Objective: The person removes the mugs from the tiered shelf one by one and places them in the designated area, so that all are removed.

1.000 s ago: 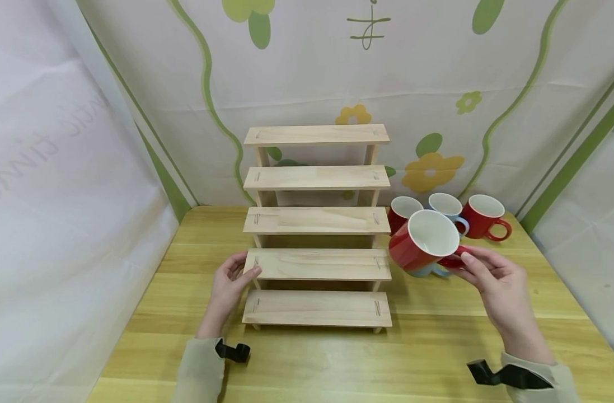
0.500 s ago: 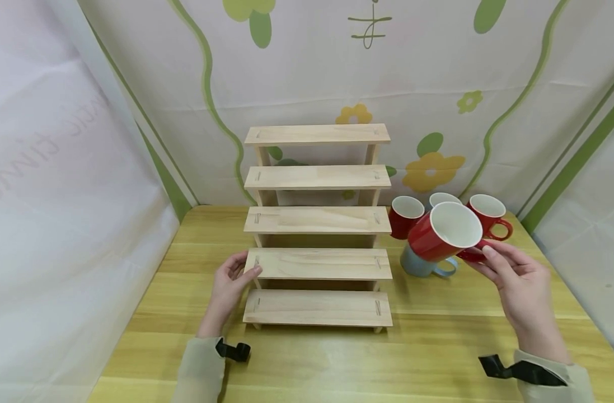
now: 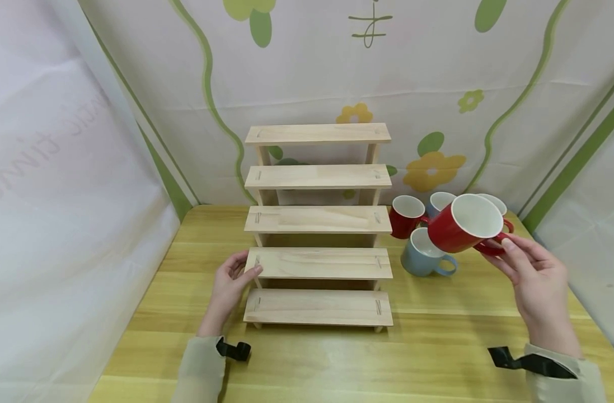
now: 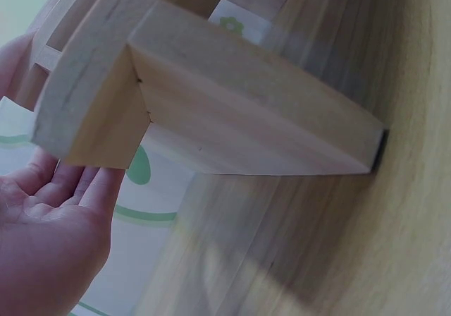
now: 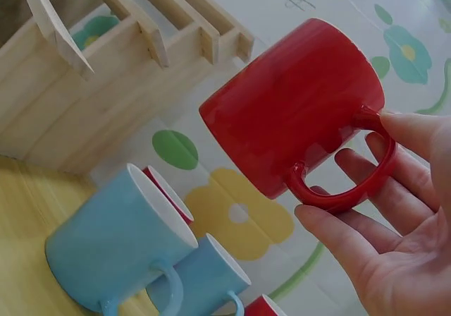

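Note:
In the head view, my right hand (image 3: pixel 543 285) grips a red mug (image 3: pixel 450 229) by its handle. The mug is in the air, tilted, its white inside showing. The right wrist view has the mug (image 5: pixel 296 104) with thumb and fingers on the handle. My left hand (image 3: pixel 227 288) holds the left end of a stepped wooden display shelf (image 3: pixel 317 263), thumb on top of the second board from the front. Up close, the left wrist view has the fingers (image 4: pixel 91 189) behind the board's end. A light blue mug (image 3: pixel 416 260) stands upright on the table, just below the raised mug.
Behind stand another red mug (image 3: pixel 403 224), a second light blue mug (image 3: pixel 437 202) and a third mug (image 3: pixel 494 202), mostly hidden. All rest on the wood-grain table (image 3: pixel 307 364) right of the shelf. A patterned cloth (image 3: pixel 307 67) hangs behind.
My right hand has moved right and slightly up with the red mug, uncovering the front light blue mug and covering the back right one. The left hand and shelf stay put.

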`<state>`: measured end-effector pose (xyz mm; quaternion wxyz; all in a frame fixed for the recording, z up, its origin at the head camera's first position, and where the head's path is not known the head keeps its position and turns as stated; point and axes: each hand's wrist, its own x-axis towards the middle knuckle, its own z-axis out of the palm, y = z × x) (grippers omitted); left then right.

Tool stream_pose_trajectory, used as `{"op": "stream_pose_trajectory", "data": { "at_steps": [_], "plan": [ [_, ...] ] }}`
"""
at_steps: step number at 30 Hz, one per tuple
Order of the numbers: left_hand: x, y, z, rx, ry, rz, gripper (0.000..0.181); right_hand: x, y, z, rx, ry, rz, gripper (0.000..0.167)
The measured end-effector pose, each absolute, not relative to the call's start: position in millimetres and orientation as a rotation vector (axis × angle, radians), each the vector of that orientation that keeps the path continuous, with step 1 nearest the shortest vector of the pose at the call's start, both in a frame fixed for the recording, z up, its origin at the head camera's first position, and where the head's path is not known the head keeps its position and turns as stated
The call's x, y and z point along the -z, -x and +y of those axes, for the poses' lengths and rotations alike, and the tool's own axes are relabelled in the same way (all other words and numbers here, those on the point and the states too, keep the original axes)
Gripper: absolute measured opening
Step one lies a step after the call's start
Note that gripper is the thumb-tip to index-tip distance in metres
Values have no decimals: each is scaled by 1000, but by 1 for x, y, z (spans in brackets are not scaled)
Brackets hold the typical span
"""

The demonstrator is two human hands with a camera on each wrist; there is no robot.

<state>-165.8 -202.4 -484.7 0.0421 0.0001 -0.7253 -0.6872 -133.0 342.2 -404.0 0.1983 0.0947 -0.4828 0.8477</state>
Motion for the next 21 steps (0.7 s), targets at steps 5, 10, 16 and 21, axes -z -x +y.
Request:
{"op": "stream_pose_trajectory", "data": {
  "at_steps": [5, 10, 16, 21],
  "plan": [
    [485, 166, -202, 2103, -1, -2216, 53, 404, 135, 349, -2352, -234, -1357, 28],
    [485, 166, -203, 2112, 2, -2217, 52, 404, 135, 355, -2343, -200, -1354, 29],
    [485, 166, -203, 2098, 3, -2225, 52, 404, 135, 359, -2363, -149, -1317, 28],
    [484, 165, -202, 2096, -3, -2227, 51, 405, 135, 365, -2363, -117, -1297, 29]
  ]
}}
